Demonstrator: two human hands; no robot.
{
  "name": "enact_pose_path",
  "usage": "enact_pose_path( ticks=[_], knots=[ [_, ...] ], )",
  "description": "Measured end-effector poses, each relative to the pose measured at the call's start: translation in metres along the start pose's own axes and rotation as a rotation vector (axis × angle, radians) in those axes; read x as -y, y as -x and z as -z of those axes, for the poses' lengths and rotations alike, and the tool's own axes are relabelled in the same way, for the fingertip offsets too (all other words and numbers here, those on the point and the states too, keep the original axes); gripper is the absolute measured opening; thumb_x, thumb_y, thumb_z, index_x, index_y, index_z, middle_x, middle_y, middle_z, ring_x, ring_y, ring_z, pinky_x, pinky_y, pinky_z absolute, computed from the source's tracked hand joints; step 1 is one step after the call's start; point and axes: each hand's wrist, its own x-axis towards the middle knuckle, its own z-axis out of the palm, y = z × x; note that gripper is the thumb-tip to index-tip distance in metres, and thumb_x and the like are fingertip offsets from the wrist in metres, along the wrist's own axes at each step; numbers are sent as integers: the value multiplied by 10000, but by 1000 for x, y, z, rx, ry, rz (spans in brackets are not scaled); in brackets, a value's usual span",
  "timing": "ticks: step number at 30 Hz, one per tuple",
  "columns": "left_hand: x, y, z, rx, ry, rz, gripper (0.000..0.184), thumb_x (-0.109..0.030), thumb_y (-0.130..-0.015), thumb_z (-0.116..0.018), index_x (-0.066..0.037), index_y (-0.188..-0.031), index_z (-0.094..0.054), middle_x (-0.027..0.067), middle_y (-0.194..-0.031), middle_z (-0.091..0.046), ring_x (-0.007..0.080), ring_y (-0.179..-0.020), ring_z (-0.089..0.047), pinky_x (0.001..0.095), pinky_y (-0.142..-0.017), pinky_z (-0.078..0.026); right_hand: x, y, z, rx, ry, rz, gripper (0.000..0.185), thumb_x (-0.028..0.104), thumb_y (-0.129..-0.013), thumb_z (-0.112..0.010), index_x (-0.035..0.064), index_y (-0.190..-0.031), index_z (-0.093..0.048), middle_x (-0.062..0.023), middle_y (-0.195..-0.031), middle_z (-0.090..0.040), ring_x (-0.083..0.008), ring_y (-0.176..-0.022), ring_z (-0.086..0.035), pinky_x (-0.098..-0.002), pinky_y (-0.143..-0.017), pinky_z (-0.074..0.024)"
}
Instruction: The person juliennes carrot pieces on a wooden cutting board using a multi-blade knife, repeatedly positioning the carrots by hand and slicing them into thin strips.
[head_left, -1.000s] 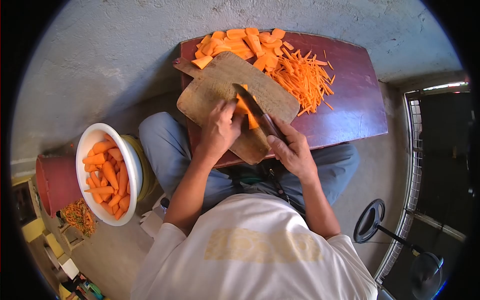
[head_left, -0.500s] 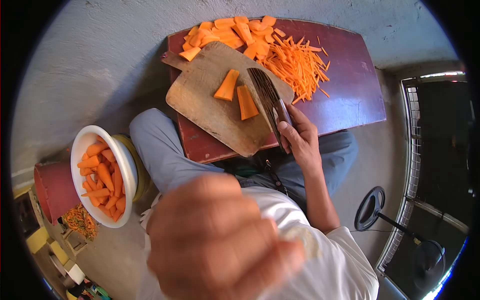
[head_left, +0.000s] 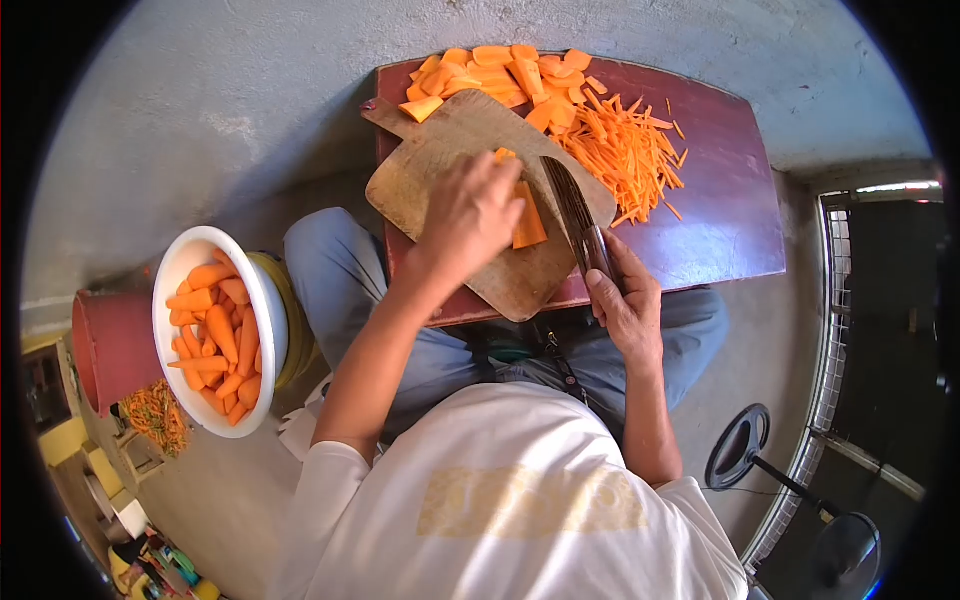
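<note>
My right hand [head_left: 627, 305] is wrapped round the handle of a wide-bladed knife [head_left: 570, 200], whose dark blade points away from me over the right side of the wooden cutting board [head_left: 410, 175]. Over the middle of the board, my left hand [head_left: 475, 205] has its fingers curled down on a carrot piece [head_left: 505, 155], which is mostly hidden, with just an orange end showing past the fingertips. A second carrot piece [head_left: 528, 218] lies flat on the board between that hand and the blade.
On the dark red table [head_left: 725, 200], carrot slices [head_left: 490, 75] and a heap of carrot sticks [head_left: 625, 150] lie beyond the board. A white bowl [head_left: 275, 330] of peeled carrots [head_left: 222, 335] stands at left, beside a red container [head_left: 125, 345]. Peelings [head_left: 155, 415] lie behind it.
My left hand has gone from close before the camera down to the board, onto one carrot piece. The right hand still holds the knife. The view has shifted slightly.
</note>
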Motion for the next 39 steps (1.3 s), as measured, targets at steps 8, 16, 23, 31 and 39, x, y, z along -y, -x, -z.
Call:
enact_pose_path(
  ticks=[8,16,23,31,39],
  knots=[
    [56,-3,-13,-29,-165,191,516,-217,-934,-875,4,-1374,-720,231,-1234,-688,431,-1189,-671,528,-1045,-551,2,1,1,40,130,35,580,128,-1095,-771,-1,-1634,-599,1,-1051,-707,-77,-744,-558,-257,-673,-503],
    [1,27,-4,136,224,-159,404,-131,-872,-926,-6,-1224,-772,186,-1340,-665,417,-1231,-625,511,-1088,-531,24,-7,-3,73,283,117,496,84,-1106,-698,-66,-1567,-593,-202,-1089,-770,-253,-907,-729,-401,-853,-584],
    [1,31,-26,213,147,-124,207,-48,-924,-813,-13,-1126,-786,214,-1334,-652,429,-1226,-596,522,-1091,-521,29,10,-11,170,435,256,532,82,-1097,-700,-89,-1579,-552,-332,-1353,-737,-493,-1248,-738,-466,-1017,-592],
    [4,28,-24,258,85,-207,400,96,-789,-690,22,-1171,-782,259,-1313,-676,457,-1193,-608,550,-1086,-553,40,34,-10,172,556,251,604,144,-1098,-700,-23,-1635,-482,-322,-1236,-754,-539,-1010,-759,-569,-850,-643],
    [5,27,-27,178,174,-180,353,64,-861,-726,2,-1198,-809,243,-1249,-692,473,-1142,-622,556,-1011,-568,32,0,-34,151,541,235,436,126,-1108,-660,-24,-1497,-534,-333,-1154,-748,-545,-977,-745,-588,-795,-601]
  ],
)
